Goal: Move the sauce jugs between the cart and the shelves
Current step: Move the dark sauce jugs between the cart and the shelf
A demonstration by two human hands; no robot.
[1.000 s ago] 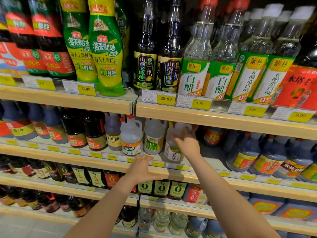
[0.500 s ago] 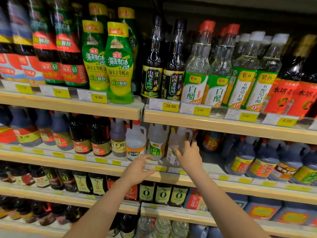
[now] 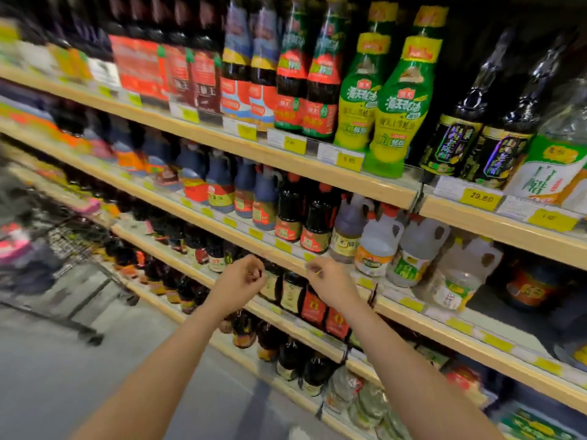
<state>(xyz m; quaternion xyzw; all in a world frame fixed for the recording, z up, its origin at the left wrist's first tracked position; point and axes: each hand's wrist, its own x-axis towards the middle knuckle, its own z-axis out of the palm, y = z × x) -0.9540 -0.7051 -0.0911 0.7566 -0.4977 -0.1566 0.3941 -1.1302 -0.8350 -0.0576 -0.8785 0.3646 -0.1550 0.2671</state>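
1. Two bare forearms reach toward supermarket shelves packed with sauces and vinegars; the left side of the view is smeared by motion blur.
2. The left hand hangs in front of the third shelf's edge, fingers loosely curled, holding nothing.
3. The right hand hovers just before the second shelf's lip, fingers also loosely bent and empty, close to the jugs but not touching them.
4. The sauce jugs stand on the second shelf, just right of the right hand: a pale jug with a red cap, a white vinegar jug with a green label and a clear jug at the end of the row, which leans slightly.
5. Dark soy sauce bottles fill the shelf to their left; green squeeze bottles stand on the shelf above.
6. A wire shopping cart sits blurred at far left, well apart from both hands.
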